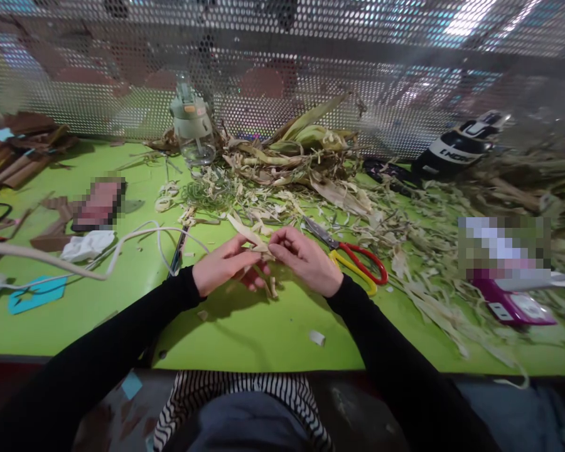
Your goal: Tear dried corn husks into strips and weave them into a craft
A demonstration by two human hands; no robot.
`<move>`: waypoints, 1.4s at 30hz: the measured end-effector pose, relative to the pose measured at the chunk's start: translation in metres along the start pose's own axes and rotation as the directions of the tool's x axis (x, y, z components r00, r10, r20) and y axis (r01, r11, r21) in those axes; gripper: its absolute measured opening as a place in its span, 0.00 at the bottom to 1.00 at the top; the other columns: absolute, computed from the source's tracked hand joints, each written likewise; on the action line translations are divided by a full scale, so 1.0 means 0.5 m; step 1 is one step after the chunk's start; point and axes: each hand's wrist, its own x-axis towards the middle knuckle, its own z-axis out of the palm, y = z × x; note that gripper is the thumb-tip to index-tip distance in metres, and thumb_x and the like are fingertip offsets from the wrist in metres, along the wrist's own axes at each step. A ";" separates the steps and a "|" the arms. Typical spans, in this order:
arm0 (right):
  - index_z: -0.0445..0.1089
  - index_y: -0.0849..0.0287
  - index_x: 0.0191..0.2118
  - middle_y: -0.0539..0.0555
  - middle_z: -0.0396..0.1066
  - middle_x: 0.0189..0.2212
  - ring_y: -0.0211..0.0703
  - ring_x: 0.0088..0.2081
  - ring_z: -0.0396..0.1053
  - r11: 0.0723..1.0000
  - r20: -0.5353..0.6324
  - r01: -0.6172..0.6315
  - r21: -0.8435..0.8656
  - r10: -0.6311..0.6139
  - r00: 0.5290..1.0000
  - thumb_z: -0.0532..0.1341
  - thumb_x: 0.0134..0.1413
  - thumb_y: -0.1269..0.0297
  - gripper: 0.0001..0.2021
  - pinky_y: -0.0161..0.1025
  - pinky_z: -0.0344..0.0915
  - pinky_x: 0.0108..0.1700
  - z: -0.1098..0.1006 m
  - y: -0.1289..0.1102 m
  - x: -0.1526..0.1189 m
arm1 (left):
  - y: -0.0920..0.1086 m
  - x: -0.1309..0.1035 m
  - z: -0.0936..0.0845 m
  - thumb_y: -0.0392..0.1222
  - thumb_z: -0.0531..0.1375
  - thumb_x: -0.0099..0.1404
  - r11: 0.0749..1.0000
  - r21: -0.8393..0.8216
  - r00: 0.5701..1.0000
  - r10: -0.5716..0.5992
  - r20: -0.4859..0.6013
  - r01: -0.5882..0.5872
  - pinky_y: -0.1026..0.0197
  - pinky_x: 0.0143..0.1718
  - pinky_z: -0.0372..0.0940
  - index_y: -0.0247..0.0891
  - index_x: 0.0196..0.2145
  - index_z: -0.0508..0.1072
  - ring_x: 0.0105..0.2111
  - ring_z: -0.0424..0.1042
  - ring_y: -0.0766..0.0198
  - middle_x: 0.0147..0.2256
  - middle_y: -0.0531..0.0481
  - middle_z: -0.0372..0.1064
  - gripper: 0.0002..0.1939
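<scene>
Pale strips of dried corn husk (243,230) are pinched between both hands over the green table, with one end pointing up and to the left. My left hand (228,263) has its thumb and forefinger closed on the husk, its other fingers curled below. My right hand (306,258) meets it from the right, its fingertips closed on the same husk. Short ends (273,289) hang beneath the fingers. Just beyond my right wrist lie scissors (332,242) with red and yellow handles, apart from the hand.
Husk scraps (306,207) litter the green tabletop (263,339), with a heap of husks (287,150) behind. A clear bottle (193,125) and a black bottle (459,147) stand by the perforated metal screen (245,75). At left are a phone (98,204) and a white cable (136,231); a purple device (513,301) lies right.
</scene>
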 end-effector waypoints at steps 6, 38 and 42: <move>0.60 0.59 0.36 0.48 0.64 0.27 0.36 0.27 0.62 0.997 -0.076 0.064 -0.037 -0.066 0.995 0.58 0.58 0.60 0.08 0.33 0.59 0.28 0.008 -0.003 -0.004 | 0.000 0.008 0.012 0.44 0.67 0.50 0.982 0.152 0.989 0.127 -0.082 -0.113 0.69 0.26 0.59 0.33 0.32 0.68 0.24 0.63 0.73 0.26 0.54 0.66 0.17; 0.69 0.60 0.37 0.51 0.69 0.29 0.36 0.29 0.65 0.996 -0.041 -0.021 -0.092 0.017 0.999 0.51 0.63 0.55 0.15 0.33 0.60 0.29 0.008 -0.006 -0.004 | -0.014 0.010 0.010 0.55 0.63 0.54 0.971 0.140 0.958 0.217 -0.187 -0.192 0.72 0.13 0.49 0.35 0.31 0.62 0.13 0.54 0.78 0.18 0.60 0.60 0.20; 0.70 0.59 0.35 0.50 0.68 0.28 0.36 0.29 0.65 0.996 -0.199 0.020 0.081 -0.003 0.980 0.56 0.58 0.57 0.11 0.33 0.62 0.31 0.040 -0.001 -0.002 | -0.026 0.014 0.020 0.56 0.65 0.51 0.993 0.041 0.982 0.117 -0.151 -0.112 0.68 0.19 0.64 0.33 0.33 0.66 0.19 0.67 0.71 0.26 0.52 0.69 0.23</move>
